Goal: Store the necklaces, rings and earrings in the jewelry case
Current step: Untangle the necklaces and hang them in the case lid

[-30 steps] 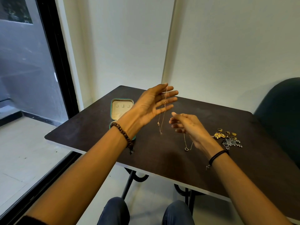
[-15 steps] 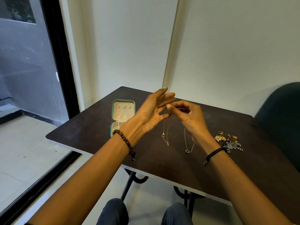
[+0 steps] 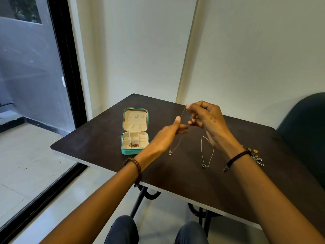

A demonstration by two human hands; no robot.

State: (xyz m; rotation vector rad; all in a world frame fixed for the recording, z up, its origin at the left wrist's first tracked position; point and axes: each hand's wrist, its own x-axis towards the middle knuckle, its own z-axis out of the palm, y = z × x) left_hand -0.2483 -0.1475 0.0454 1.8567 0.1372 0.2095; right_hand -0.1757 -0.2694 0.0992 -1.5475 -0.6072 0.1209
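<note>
Just right of the open jewelry case (image 3: 134, 151), left hand (image 3: 167, 138) raised, thumb up, fingers blurred beside the dangling necklace (image 3: 170, 153), grip unclear; farther right, right hand (image 3: 209, 120) higher, curled fingertips pinching its top end.

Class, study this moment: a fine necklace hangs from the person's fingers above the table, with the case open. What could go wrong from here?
1. The held necklace hangs from a fingertip pinch of the right hand; it might slip and land in a knot.
2. Its pendant hangs near the second necklace lying on the table; the chains could tangle.
3. The open jewelry case sits close beside the left hand; a careless sweep could knock it.
</note>
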